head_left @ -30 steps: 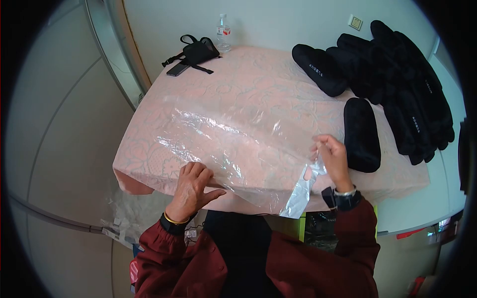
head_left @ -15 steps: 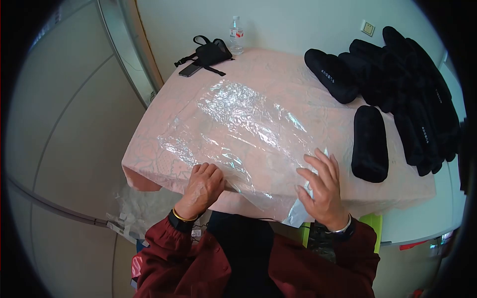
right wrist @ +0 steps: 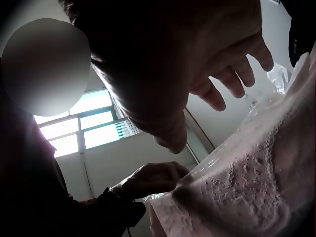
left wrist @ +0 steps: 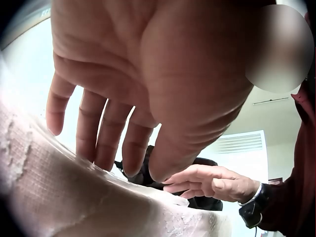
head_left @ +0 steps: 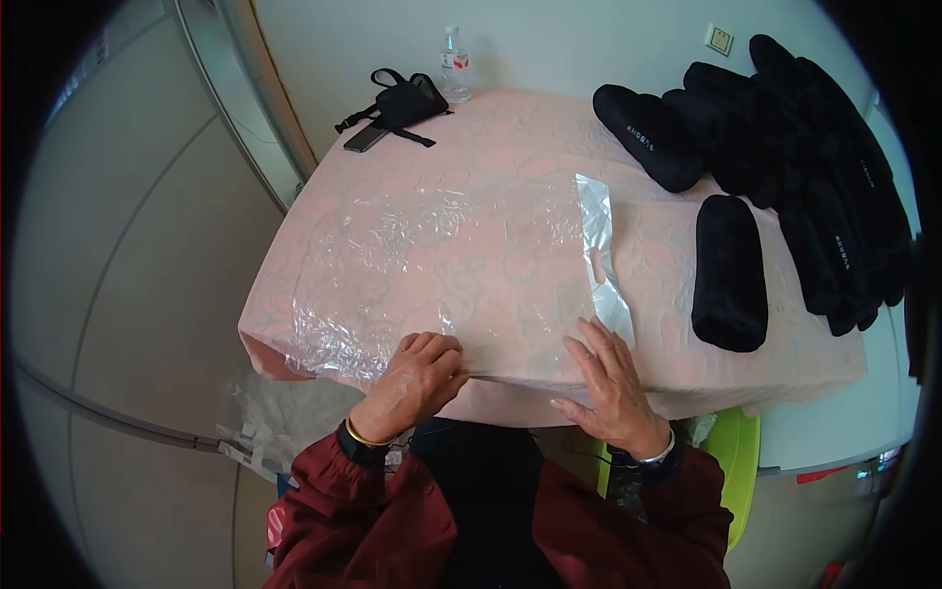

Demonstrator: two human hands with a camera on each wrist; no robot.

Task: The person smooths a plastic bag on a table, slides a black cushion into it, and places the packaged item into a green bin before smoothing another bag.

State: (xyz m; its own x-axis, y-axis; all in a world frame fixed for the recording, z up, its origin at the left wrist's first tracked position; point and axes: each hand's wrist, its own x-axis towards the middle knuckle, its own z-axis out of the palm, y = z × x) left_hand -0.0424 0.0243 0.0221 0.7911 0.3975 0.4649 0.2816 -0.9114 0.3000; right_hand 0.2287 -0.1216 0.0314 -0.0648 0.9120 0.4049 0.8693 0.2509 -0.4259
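A clear plastic bag [head_left: 442, 260] lies spread flat on the pink table cover, with a silvery-white top strip [head_left: 597, 231] on its right end that has a slot cut in it. My left hand [head_left: 414, 378] rests fingertips down on the bag's near edge; the left wrist view shows those fingers fairly straight, pointing onto the surface. Fingers spread, my right hand [head_left: 613, 398] is at the near end of the strip, its fingertips overlapping it. Right of the strip lies a black plush roll [head_left: 729, 275], apart from both hands.
More black plush rolls [head_left: 824, 177] are heaped at the back right. Toward the wall are a clear bottle [head_left: 455, 69], a black strapped pouch [head_left: 410, 100] and a phone [head_left: 365, 135]. Crumpled plastic [head_left: 294, 417] is below the left table edge, and a green bin [head_left: 741, 471] below the right.
The right hand let go of the strip end, spread its fingers and came down near the table's front edge. The bag settled flat, its strip now straightened further back. The left hand shifted slightly right.
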